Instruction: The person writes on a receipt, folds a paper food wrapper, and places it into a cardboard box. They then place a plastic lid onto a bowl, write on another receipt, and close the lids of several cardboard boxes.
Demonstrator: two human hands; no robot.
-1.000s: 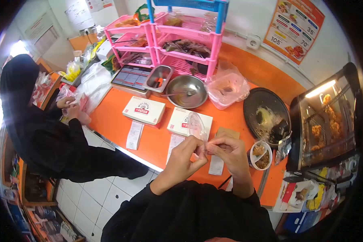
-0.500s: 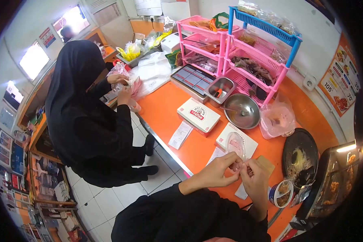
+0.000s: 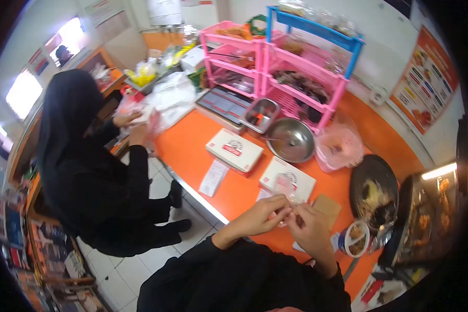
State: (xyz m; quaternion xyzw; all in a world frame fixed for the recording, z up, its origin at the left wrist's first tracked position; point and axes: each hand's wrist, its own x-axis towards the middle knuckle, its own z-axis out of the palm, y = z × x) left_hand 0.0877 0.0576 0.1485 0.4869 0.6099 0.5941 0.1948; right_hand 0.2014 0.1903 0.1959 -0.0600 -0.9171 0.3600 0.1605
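I see a small clear plastic bag (image 3: 285,188) pinched between both hands above the front edge of the orange counter (image 3: 190,143). My left hand (image 3: 260,216) closes its fingers (image 3: 282,212) on the bag's lower edge; my right hand (image 3: 309,229) grips the same edge from the other side, the two hands touching. The bag stands up from the fingers, and I cannot tell what it contains.

Just behind the bag lies a white carton (image 3: 287,179) with a red logo; a second white carton (image 3: 234,150) of the same kind lies to its left, its red label too blurred to read. A paper receipt (image 3: 213,178) lies in front of the second carton, its print illegible. A brown paper piece (image 3: 327,205) lies beside my right hand.

To the right, a small round cup (image 3: 354,239) holds brownish food, and a black round pan (image 3: 373,193) holds pale shredded food. Behind the cartons, a steel bowl (image 3: 291,140) holds a utensil, a rectangular steel tin (image 3: 260,115) stands beside it, and a pinkish plastic bag (image 3: 340,148) slumps to the right. A pink rack (image 3: 275,78) with a blue top tier carries packets. A glass warmer (image 3: 426,218) at far right holds fried pieces. The wall poster (image 3: 426,78) shows prices I cannot read.

A person in black (image 3: 83,166) handles bags at the counter's left end.
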